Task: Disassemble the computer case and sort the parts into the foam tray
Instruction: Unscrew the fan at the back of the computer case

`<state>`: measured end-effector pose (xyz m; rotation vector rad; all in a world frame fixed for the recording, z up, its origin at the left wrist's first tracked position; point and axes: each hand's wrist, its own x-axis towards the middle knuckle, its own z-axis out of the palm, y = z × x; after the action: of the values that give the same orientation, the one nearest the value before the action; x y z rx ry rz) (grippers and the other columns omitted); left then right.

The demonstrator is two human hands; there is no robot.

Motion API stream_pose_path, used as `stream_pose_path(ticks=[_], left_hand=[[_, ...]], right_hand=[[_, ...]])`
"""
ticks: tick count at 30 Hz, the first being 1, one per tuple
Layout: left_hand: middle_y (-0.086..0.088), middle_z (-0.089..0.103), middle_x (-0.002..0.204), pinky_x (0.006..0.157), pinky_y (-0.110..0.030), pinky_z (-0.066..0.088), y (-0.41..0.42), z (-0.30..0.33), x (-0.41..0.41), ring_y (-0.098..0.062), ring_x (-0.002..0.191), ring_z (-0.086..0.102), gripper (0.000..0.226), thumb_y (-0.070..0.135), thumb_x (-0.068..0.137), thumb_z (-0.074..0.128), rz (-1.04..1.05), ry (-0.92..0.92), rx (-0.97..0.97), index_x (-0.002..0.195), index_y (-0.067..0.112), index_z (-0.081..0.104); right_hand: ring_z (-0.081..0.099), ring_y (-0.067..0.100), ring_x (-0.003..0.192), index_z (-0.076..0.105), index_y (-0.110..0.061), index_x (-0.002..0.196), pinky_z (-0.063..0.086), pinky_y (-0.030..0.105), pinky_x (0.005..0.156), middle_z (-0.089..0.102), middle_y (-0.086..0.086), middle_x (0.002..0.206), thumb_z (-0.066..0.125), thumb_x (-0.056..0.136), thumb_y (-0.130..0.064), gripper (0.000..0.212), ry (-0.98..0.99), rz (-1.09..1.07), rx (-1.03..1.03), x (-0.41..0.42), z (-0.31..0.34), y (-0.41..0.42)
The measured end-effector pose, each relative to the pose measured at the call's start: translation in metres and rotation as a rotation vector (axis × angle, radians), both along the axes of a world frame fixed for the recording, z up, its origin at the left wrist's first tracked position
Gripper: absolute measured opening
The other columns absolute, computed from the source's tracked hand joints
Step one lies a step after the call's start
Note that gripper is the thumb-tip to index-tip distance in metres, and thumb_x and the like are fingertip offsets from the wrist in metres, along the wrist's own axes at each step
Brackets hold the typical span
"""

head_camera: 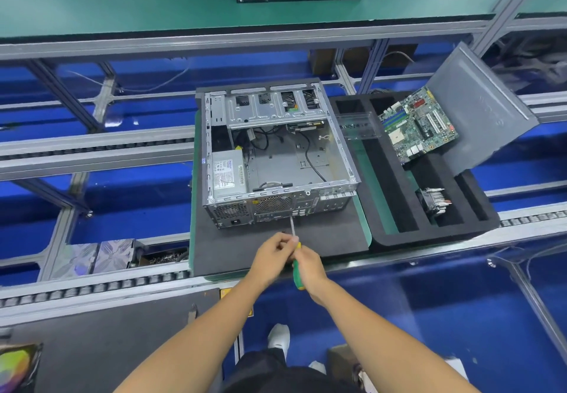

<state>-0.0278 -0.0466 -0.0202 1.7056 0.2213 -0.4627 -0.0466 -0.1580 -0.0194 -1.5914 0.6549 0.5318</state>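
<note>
A: What does each grip have?

B: The right hand is wrapped around the green-and-yellow plastic handle of a screwdriver. The left hand has its fingers curled in at the top of that handle, where the metal shaft starts, pinching it there.

A: And where does the tip go?

B: The shaft runs up to the rear panel of the open silver metal computer case, meeting it among the ports just right of the round fan grille. Whether it sits in a screw is too small to tell.

A: Where is the case?

B: On a dark grey mat laid over the surface, its open side facing up. Inside, a grey boxy power supply sits at the left and loose black cables lie across the bare floor.

A: The tray?

B: The black foam tray lies just right of the case. A green motherboard rests tilted at its far end, a flat grey side panel leans across the far right corner, and a finned cooler with fan sits in a near slot.
</note>
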Motion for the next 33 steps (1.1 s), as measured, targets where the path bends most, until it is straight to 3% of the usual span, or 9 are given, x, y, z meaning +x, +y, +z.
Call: stream_pose_path(ticks=[3, 8, 11, 12, 14, 18, 22, 27, 33], left_hand=[[-0.002, 0.069, 0.084, 0.077, -0.029, 0.051, 0.004, 0.002, 0.0, -0.013, 0.079, 0.061, 0.021, 0.021, 0.101, 0.065, 0.057, 0.042, -0.053, 0.111, 0.005, 0.072], [-0.009, 0.076, 0.106, 0.084, -0.022, 0.056, 0.007, 0.005, -0.005, -0.009, 0.091, 0.07, 0.023, 0.019, 0.101, 0.065, 0.136, 0.053, -0.091, 0.116, 0.005, 0.072], [-0.002, 0.075, 0.099, 0.074, -0.013, 0.052, 0.008, 0.004, -0.012, 0.003, 0.081, 0.069, 0.019, 0.017, 0.104, 0.058, 0.144, 0.018, -0.053, 0.114, 0.006, 0.07], [-0.003, 0.075, 0.098, 0.074, -0.013, 0.052, 0.009, 0.004, -0.014, 0.002, 0.081, 0.069, 0.019, 0.017, 0.104, 0.057, 0.159, 0.01, -0.047, 0.115, 0.006, 0.069], [-0.004, 0.074, 0.099, 0.075, -0.014, 0.052, 0.01, 0.004, -0.016, 0.0, 0.082, 0.068, 0.019, 0.018, 0.105, 0.056, 0.176, -0.02, -0.014, 0.115, 0.006, 0.068], [-0.004, 0.072, 0.094, 0.06, -0.018, 0.053, 0.013, 0.007, -0.02, 0.0, 0.073, 0.067, 0.019, 0.02, 0.107, 0.051, 0.195, -0.082, 0.05, 0.112, 0.01, 0.066], [0.0, 0.071, 0.092, 0.053, -0.029, 0.048, 0.015, 0.012, -0.021, -0.012, 0.068, 0.064, 0.015, 0.021, 0.105, 0.049, 0.271, -0.064, 0.05, 0.101, 0.017, 0.062], [0.005, 0.069, 0.086, 0.042, -0.027, 0.04, 0.022, 0.021, -0.023, -0.01, 0.058, 0.057, 0.012, 0.023, 0.104, 0.05, 0.336, -0.097, 0.018, 0.101, 0.019, 0.06], [-0.004, 0.066, 0.091, 0.045, -0.03, 0.044, 0.032, 0.029, -0.031, -0.012, 0.058, 0.056, 0.018, 0.037, 0.105, 0.053, 0.35, -0.21, 0.031, 0.123, 0.04, 0.057]], right_hand=[[0.058, 0.02, 0.079, 0.066, 0.0, 0.094, 0.044, 0.033, 0.072, 0.068, 0.014, 0.088, 0.049, 0.102, -0.025, 0.031, -0.055, 0.029, -0.006, 0.001, 0.003, 0.001], [0.054, 0.013, 0.071, 0.056, -0.017, 0.078, 0.042, 0.022, 0.059, 0.061, -0.001, 0.076, 0.047, 0.105, -0.029, 0.031, -0.109, 0.129, -0.001, -0.002, 0.011, 0.002], [0.059, 0.019, 0.081, 0.053, -0.024, 0.08, 0.038, 0.035, 0.066, 0.064, -0.007, 0.082, 0.033, 0.098, -0.052, 0.039, -0.193, 0.53, -0.577, 0.0, 0.022, -0.004], [0.059, 0.021, 0.085, 0.053, -0.025, 0.08, 0.038, 0.036, 0.067, 0.064, -0.006, 0.083, 0.031, 0.095, -0.056, 0.041, -0.275, 0.622, -0.807, 0.001, 0.027, -0.006], [0.057, 0.022, 0.085, 0.051, -0.025, 0.08, 0.041, 0.037, 0.066, 0.063, -0.006, 0.081, 0.036, 0.095, -0.056, 0.037, -0.461, 0.692, -0.982, 0.009, 0.041, -0.008], [0.047, 0.021, 0.077, 0.044, -0.021, 0.086, 0.039, 0.037, 0.063, 0.05, -0.007, 0.08, 0.055, 0.083, -0.038, 0.02, -0.971, 0.708, -1.019, 0.039, 0.07, -0.011], [0.045, 0.023, 0.088, 0.059, -0.013, 0.106, 0.044, 0.038, 0.079, 0.055, 0.005, 0.099, 0.064, 0.076, -0.023, 0.032, -1.284, 0.741, -1.082, 0.082, 0.096, -0.006], [0.04, 0.029, 0.134, 0.048, -0.017, 0.141, 0.028, 0.04, 0.116, 0.046, 0.009, 0.144, 0.074, 0.079, -0.015, 0.067, -1.06, 1.024, -1.046, 0.124, 0.112, -0.003], [0.048, 0.028, 0.135, 0.033, -0.023, 0.155, 0.039, 0.042, 0.109, 0.044, 0.006, 0.153, 0.068, 0.092, -0.023, 0.072, -0.736, 1.249, -0.974, 0.142, 0.107, 0.012]])
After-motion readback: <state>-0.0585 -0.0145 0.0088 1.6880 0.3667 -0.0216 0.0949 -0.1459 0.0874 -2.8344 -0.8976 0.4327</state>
